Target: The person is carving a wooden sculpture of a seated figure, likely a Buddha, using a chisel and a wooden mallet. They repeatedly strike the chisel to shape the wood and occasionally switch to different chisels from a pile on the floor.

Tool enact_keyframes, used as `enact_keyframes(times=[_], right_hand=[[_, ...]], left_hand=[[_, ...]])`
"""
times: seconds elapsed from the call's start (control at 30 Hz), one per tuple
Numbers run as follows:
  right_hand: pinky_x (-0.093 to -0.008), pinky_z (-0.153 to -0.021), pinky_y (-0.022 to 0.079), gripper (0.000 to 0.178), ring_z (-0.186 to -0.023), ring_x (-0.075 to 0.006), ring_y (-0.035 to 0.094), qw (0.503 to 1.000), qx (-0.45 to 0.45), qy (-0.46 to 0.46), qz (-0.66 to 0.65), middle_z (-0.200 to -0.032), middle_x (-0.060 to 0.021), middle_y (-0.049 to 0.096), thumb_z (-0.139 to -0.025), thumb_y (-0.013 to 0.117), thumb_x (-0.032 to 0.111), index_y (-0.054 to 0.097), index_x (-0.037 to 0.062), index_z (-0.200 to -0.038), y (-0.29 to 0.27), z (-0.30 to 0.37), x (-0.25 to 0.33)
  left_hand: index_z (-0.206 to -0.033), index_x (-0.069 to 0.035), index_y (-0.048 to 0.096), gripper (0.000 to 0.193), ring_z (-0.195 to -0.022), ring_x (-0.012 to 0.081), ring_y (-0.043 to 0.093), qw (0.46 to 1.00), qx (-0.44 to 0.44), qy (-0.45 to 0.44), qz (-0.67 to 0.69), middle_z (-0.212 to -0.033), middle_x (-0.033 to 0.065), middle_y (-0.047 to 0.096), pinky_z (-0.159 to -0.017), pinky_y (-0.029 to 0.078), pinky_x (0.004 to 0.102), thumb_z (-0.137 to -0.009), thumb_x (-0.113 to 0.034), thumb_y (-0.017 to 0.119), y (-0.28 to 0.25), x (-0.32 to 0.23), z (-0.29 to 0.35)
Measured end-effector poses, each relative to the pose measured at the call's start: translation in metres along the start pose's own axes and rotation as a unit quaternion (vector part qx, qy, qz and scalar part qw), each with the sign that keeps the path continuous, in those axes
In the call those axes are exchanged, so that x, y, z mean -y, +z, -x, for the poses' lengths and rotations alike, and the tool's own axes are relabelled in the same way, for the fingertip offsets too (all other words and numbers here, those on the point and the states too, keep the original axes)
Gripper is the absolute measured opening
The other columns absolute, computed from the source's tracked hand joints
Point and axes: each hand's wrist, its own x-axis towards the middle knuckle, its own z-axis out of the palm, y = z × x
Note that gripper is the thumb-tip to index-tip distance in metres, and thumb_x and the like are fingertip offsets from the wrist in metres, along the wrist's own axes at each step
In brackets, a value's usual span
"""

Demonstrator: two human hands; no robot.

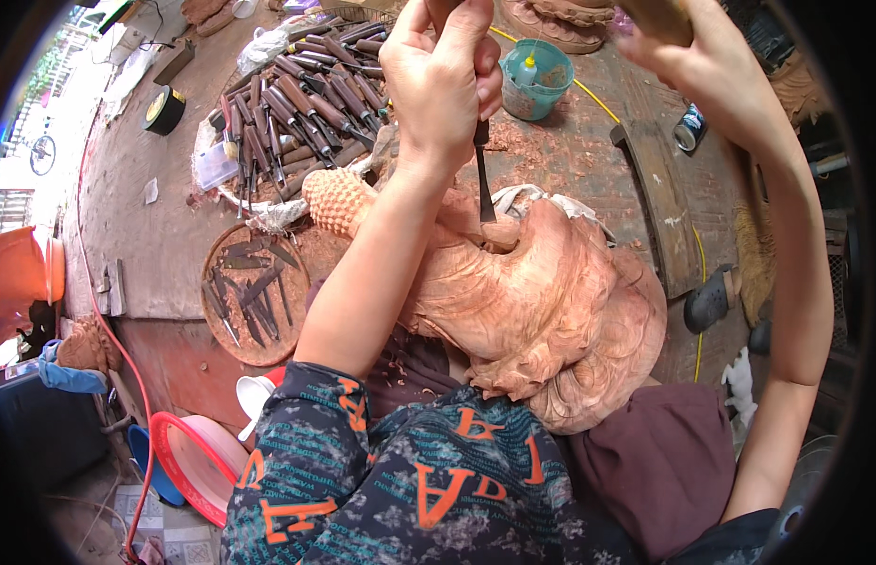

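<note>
Across my lap lies a carved wooden figure (542, 292) with flowing folds and a knobbly, studded head (339, 201) pointing left. My left hand (440, 89) is closed around the handle of a chisel (485, 184), held upright. Its dark, widening blade comes down to a rounded part of the carving, near a whitish cloth. Raised at the upper right, my right hand (711, 61) grips a wooden mallet (662, 19), slightly blurred and cut off by the frame's top. The mallet is apart from the chisel handle.
Many wood-handled chisels (311, 99) are heaped at the upper left. A round tray (217, 320) holds loose blades. Beyond the carving stand a teal bucket (542, 89) with a small bottle and a can (689, 128). A plank (659, 207) and yellow cord lie right; red basins (198, 461) stand lower left.
</note>
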Motion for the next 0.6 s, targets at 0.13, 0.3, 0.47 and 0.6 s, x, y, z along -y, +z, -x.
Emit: enact_keyframes(times=[0.13, 0.3, 0.47, 0.6], right_hand=[[-0.0341, -0.095, 0.041, 0.056, -0.107, -0.0243, 0.054, 0.999, 0.011, -0.029, 0.044, -0.116, -0.0178, 0.056, -0.073, 0.060, 0.003, 0.044, 0.0013, -0.126, 0.000, 0.002, -0.006], [-0.0341, -0.092, 0.043, 0.055, -0.104, -0.0235, 0.055, 0.991, 0.036, 0.025, -0.124, -0.112, -0.0173, 0.057, -0.071, 0.059, 0.002, 0.045, 0.0010, -0.124, -0.011, -0.001, -0.018], [-0.0358, -0.087, 0.045, 0.051, -0.098, -0.0224, 0.059, 0.999, 0.041, -0.030, -0.007, -0.107, -0.0165, 0.060, -0.074, 0.060, 0.004, 0.046, 0.0022, -0.123, -0.005, 0.014, 0.001], [-0.0288, -0.071, 0.047, 0.041, -0.078, -0.0150, 0.056, 0.994, -0.100, 0.018, -0.050, -0.087, -0.0076, 0.057, -0.078, 0.063, 0.009, 0.049, 0.0017, -0.115, 0.004, 0.025, -0.022]], left_hand=[[-0.094, -0.007, 0.050, 0.009, -0.034, 0.0054, 0.032, 1.000, -0.007, 0.009, 0.007, -0.052, -0.0015, 0.039, -0.031, 0.022, 0.0206, -0.091, -0.015, 0.053, 0.002, -0.003, 0.004], [-0.099, -0.005, 0.051, 0.013, -0.033, 0.0053, 0.031, 0.999, 0.006, 0.033, 0.006, -0.050, -0.0021, 0.039, -0.031, 0.022, 0.0207, -0.091, -0.015, 0.054, 0.002, -0.003, 0.008], [-0.097, -0.005, 0.051, 0.011, -0.034, 0.0043, 0.032, 0.997, 0.014, 0.078, -0.016, -0.048, -0.0025, 0.040, -0.032, 0.023, 0.0202, -0.092, -0.014, 0.051, 0.001, -0.005, 0.024], [-0.089, -0.005, 0.053, 0.011, -0.038, 0.0045, 0.040, 0.993, 0.079, 0.083, -0.009, -0.056, -0.0003, 0.049, -0.033, 0.027, 0.0208, -0.087, -0.013, 0.059, 0.008, 0.000, 0.030]])
